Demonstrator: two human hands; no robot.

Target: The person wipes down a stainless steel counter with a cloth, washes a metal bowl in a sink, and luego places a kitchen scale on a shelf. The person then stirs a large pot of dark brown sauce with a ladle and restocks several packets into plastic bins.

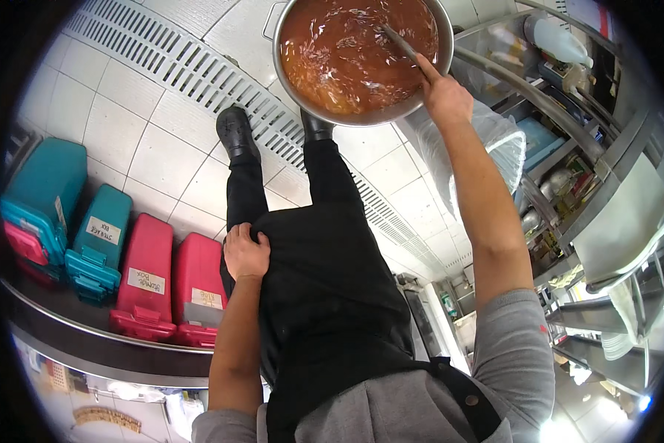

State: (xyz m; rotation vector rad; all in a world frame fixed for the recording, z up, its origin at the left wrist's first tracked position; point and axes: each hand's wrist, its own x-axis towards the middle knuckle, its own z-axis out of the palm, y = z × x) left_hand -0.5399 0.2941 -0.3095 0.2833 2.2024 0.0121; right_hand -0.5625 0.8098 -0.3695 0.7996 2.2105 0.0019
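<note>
A large metal pot [281,76] stands before me, filled with reddish-brown liquid [332,55] whose surface is rippled and shiny. My right hand [447,98] grips the handle of a long stirring utensil [402,43], with the index finger laid along it. The utensil's lower end is hidden under the liquid. On the pot's left side a wire loop handle [269,21] sticks out. My left hand [247,252] rests on my upper leg at the edge of the black apron [326,277], fingers slightly apart and holding nothing.
Teal storage boxes [102,221] and pink storage boxes [146,266] with labels line a shelf on the left. Slotted drain grating [188,69] crosses the tiled floor [160,119]. To the right are a plastic-lined bin [509,155] and a metal rack [536,105] holding a plastic bottle [556,41].
</note>
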